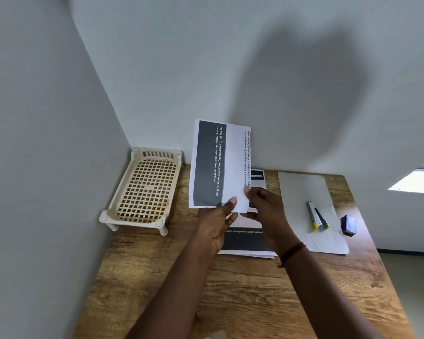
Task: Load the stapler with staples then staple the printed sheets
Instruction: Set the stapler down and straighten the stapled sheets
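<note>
I hold a set of printed sheets (220,162) upright above the desk, its dark band with white text on the left. My left hand (216,223) grips the bottom edge with the thumb on the front. My right hand (262,206) pinches the lower right corner. More printed sheets (245,241) lie flat on the desk under my hands. A grey stapler with yellow tips (316,216) lies open on a blank white sheet (304,192) to the right. A small dark staple box (348,225) sits beside it, further right.
A cream plastic lattice tray (145,189) on short legs stands in the back left corner against the walls. The wooden desk (242,289) ends at its right edge, with floor beyond.
</note>
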